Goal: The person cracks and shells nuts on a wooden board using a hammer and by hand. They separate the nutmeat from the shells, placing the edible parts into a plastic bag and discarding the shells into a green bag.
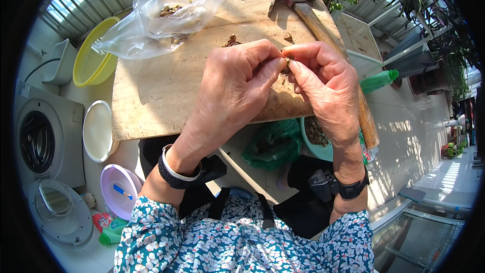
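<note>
My left hand [238, 79] and my right hand [326, 83] meet above a wooden board [151, 94]. Fingertips of both pinch a small brown piece [288, 62], perhaps part of a nut; the fingers hide much of it. Dark brown fragments [232, 41] lie on the board beyond my left hand, and another chip [288, 37] lies beyond the fingertips. A hammer-like tool with a curved, adze-like blade [282, 2] rests along the board's right side, its wooden handle [316, 26] passing behind my right hand. At the far left, a clear plastic bag [178, 22] holds small brownish pieces.
Under the board's near edge are a green plastic bag [274, 144] and a pale green basin [326, 151] of broken bits. Yellow [93, 60], white [97, 131] and lilac [120, 178] basins stand left, near a washing machine [49, 136]. A green bottle [379, 80] lies right.
</note>
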{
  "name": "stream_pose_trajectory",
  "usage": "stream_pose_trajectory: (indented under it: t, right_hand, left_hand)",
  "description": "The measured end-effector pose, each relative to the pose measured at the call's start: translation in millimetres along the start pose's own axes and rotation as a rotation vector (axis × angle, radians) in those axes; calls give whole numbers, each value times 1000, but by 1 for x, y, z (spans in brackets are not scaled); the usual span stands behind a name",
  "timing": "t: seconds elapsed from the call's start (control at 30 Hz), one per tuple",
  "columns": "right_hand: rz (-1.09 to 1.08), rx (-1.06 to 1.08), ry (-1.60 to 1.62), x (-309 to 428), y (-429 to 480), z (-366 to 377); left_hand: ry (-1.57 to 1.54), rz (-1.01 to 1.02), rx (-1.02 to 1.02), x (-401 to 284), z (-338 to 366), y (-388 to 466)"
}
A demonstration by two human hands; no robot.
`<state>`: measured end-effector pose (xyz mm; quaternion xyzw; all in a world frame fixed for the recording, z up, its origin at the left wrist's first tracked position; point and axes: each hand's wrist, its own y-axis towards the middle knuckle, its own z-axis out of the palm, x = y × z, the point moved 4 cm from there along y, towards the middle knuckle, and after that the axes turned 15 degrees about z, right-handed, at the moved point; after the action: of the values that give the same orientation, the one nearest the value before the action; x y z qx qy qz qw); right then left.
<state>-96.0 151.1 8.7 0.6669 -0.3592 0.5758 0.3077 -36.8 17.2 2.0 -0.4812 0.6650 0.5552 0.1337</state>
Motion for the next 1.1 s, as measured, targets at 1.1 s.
stream_pose_trajectory:
  t: [1.1]
  right_hand:
    - [10,107,201,-7,6,-3]
  left_hand:
    - [-496,-137,-59,9,4,-1]
